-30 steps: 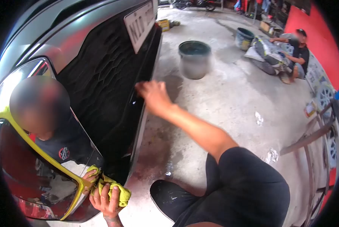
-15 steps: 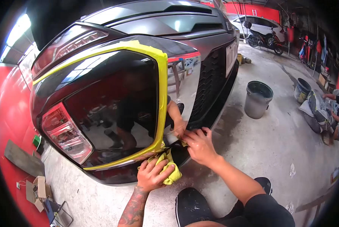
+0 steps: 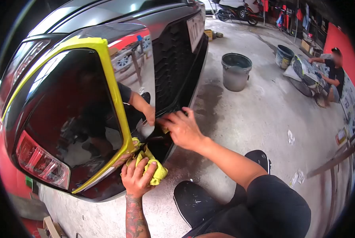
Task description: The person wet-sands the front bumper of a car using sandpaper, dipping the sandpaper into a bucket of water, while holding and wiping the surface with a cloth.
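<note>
My left hand [image 3: 136, 179] is closed around a crumpled yellow cloth [image 3: 158, 173], against the bumper's lower edge. My right hand [image 3: 184, 131] is at the lower corner beside the grille, fingertips slightly blurred. Under its fingers a small yellowish piece [image 3: 165, 129] shows, too covered to name. Yellow masking tape [image 3: 120, 107] frames a glossy black panel [image 3: 72, 99] on the car's front corner. The shiny bumper strip [image 3: 136, 63] between tape and grille mirrors my arm. Below the black panel sits a clear lamp [image 3: 42, 160].
The black mesh grille [image 3: 173, 63] and a licence plate [image 3: 195, 31] lie beyond my right hand. A dark bucket [image 3: 236, 73] stands on the concrete floor, with a second bucket [image 3: 284, 56] farther off. Another person [image 3: 336, 73] sits at right beside covered parts.
The view has turned right and down, shifting the car leftward and bringing the seated person further in. My right hand has stayed at the bumper corner; my left still holds the cloth.
</note>
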Action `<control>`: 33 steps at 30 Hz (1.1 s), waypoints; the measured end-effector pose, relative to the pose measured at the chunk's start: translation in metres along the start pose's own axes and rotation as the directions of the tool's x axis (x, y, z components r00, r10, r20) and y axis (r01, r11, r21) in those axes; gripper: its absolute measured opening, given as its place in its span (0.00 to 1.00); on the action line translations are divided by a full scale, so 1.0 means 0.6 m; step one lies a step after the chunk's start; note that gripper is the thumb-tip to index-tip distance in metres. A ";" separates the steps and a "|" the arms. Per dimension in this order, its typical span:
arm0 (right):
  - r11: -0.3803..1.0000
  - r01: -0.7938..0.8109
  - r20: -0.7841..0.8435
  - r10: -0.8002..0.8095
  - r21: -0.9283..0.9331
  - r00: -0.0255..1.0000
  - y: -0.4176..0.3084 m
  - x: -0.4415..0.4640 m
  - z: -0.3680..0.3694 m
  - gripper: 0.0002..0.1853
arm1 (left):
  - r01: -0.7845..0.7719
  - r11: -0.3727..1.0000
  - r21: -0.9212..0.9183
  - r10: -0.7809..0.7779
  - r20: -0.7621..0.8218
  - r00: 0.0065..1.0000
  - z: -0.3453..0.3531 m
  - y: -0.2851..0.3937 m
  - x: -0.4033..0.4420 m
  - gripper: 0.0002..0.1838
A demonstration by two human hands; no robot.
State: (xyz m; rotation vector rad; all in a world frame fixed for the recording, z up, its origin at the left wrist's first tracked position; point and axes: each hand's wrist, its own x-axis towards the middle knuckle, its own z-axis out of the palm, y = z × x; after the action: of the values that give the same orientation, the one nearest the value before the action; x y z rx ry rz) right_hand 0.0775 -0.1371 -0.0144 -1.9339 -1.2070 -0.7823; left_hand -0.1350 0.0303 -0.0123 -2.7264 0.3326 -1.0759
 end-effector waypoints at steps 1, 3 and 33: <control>0.998 -0.053 -0.010 0.053 -0.032 0.999 0.021 -0.010 0.002 0.19 | 0.002 1.000 -0.001 -0.002 -0.001 1.000 0.001 0.000 -0.001 0.29; 0.993 -0.096 -0.010 0.096 -0.070 0.995 0.029 -0.019 0.001 0.20 | 0.007 1.000 0.004 -0.007 0.000 1.000 0.002 0.000 -0.002 0.32; 0.905 -0.115 0.063 0.154 -0.409 0.986 0.098 -0.029 0.020 0.32 | -0.011 1.000 0.021 0.010 0.018 1.000 0.012 -0.006 -0.011 0.29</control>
State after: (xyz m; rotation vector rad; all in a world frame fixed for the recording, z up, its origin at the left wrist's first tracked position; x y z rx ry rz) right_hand 0.1264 -0.1541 -0.0498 -2.3883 -1.0056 -0.9319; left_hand -0.1342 0.0362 -0.0208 -2.7106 0.3302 -1.0461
